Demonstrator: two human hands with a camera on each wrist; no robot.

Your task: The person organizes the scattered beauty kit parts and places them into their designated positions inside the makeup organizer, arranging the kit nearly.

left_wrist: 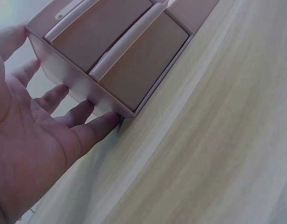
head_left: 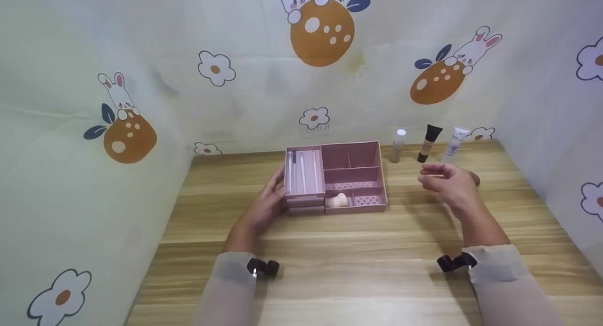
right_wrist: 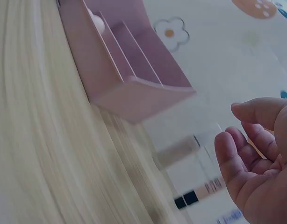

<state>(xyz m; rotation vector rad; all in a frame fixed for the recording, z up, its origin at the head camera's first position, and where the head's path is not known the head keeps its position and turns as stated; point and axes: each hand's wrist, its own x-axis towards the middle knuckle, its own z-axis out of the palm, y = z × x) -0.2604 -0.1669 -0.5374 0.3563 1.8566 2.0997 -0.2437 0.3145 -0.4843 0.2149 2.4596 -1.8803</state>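
A pink desktop organizer (head_left: pixel 351 178) with compartments and two small drawers stands on the wooden table. My left hand (head_left: pixel 267 204) touches its left side; in the left wrist view the fingertips (left_wrist: pixel 108 122) rest along that side wall. Several slim white sticks (head_left: pixel 302 173) lie in the upper left tray, and a cream gourd-shaped sponge (head_left: pixel 338 201) sits in a front compartment. To the right, my right hand (head_left: pixel 452 184) hovers with loosely bent fingers, holding nothing. Just beyond it stand a black-and-tan tube (head_left: pixel 428 144) and a white tube (head_left: pixel 454 146).
A small clear bottle with a white cap (head_left: pixel 398 146) stands between the organizer and the tubes. Some brown object (head_left: pixel 476 178) is mostly hidden behind the right hand. A printed cloth backdrop (head_left: pixel 254 104) encloses the table's back and sides.
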